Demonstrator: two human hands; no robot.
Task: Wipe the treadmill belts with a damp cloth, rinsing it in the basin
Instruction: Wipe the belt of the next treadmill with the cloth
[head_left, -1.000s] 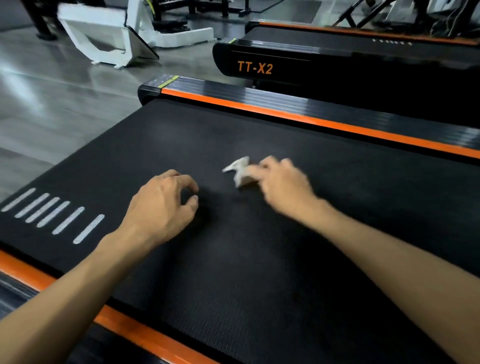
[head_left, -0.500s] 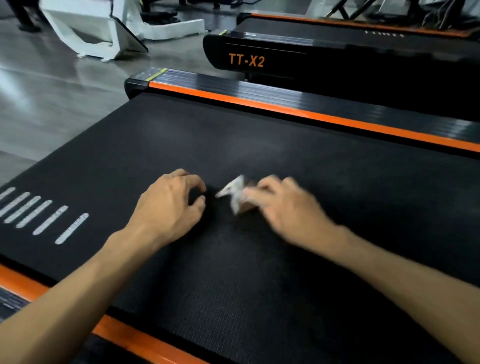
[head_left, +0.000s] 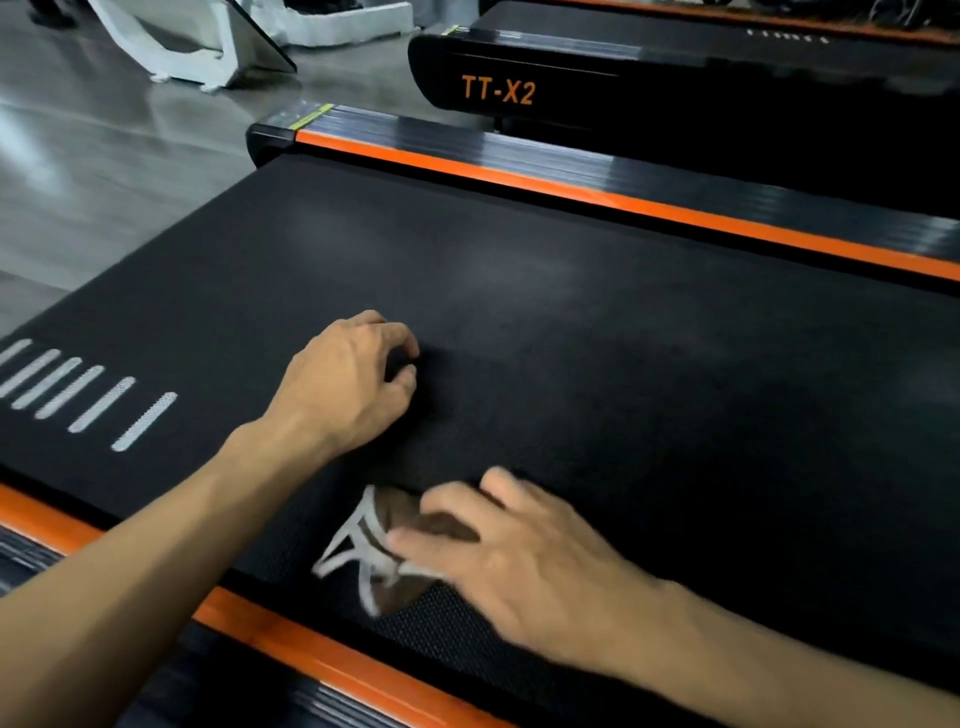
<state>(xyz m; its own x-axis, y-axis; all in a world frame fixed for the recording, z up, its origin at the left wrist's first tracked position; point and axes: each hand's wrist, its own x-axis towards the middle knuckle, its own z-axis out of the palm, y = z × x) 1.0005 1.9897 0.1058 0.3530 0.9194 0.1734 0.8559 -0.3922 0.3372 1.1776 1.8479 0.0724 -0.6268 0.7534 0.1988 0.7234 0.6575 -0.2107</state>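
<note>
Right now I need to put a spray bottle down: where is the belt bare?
Bare: the belt between both hands and the far orange rail. Crowded: the near edge, with the left hand, right hand and cloth.

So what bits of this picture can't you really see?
Head view only:
- The cloth is smeared by motion blur and partly under the right hand.
- The left hand has its fingertips curled under, hidden by its own knuckles.
- The belt runs off the right edge.
- The basin is not in view.
- The marks on the far treadmill are too small.
</note>
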